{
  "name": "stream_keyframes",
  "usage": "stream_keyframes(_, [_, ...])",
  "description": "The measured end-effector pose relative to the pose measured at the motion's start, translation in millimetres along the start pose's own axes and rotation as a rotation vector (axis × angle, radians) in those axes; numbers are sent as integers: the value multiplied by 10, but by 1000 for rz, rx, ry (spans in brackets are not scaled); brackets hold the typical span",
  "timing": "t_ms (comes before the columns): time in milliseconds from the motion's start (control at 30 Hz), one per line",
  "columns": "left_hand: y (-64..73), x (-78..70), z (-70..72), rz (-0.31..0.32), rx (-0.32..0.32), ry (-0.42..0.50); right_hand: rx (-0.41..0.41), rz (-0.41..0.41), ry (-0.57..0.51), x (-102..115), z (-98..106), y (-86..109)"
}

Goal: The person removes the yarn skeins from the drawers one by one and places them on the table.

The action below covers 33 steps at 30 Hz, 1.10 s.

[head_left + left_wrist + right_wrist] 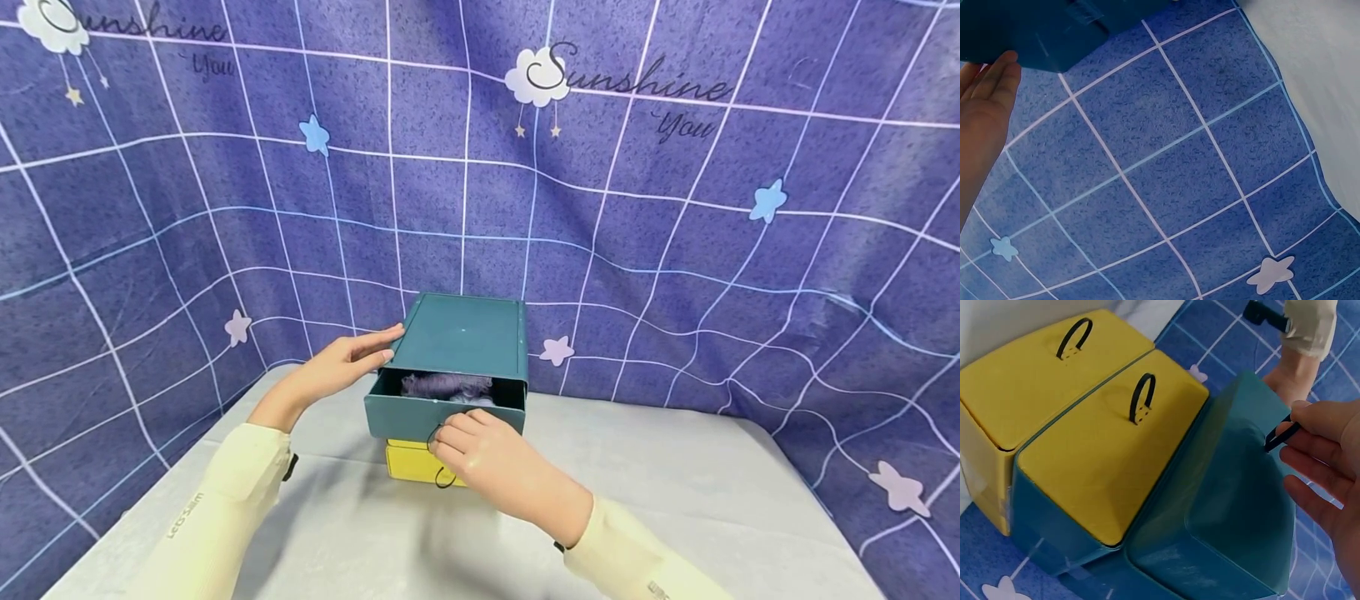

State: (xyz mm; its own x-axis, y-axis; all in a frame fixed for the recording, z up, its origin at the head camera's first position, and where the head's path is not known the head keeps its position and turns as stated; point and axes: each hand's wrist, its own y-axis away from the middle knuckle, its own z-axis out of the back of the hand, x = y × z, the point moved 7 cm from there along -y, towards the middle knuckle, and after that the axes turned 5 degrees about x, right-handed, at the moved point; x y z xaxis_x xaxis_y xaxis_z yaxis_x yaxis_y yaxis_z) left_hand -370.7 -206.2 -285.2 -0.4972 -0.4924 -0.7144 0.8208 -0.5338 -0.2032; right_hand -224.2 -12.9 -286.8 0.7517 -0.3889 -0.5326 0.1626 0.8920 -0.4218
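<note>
On the table stands a drawer cabinet with a teal top (465, 333). Its upper teal drawer (397, 419) is pulled partway out. Inside lies a fuzzy purple bundle (442, 385), with something pale beside it; I cannot tell what they are. My right hand (487, 458) pinches the black loop handle (1284, 434) on this drawer's front between thumb and fingers. Against the cabinet's left side rests my left hand (330, 371), its fingers fairly straight. In the left wrist view, the left fingertips touch the teal casing (1054, 37).
Below the teal drawer are two closed yellow drawers: the middle drawer (1110, 456) and the lowest drawer (1041, 381), each with a black loop handle. A pale cloth covers the table (637, 500). Behind hangs a purple-blue grid curtain (675, 275) with stars and clouds.
</note>
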Motion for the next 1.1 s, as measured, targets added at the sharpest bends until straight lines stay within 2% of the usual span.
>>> stream_keyframes(200, [5,-6,-5,3,8,18,-24,55,2,130,119,23])
stream_keyframes(433, [-11,-7,-2,-12,4,14,-105,137,74,294,256,35])
stream_keyframes(633, [-3,-13,-2,0,1,24,-149,203,132,442,311,51])
stream_keyframes(867, [4,-17,4,-8,-2,18,-135,245,158,544,375,53])
stream_keyframes(1100, [-8,14,-11,-17,5,16,-125,247,138,555,403,50])
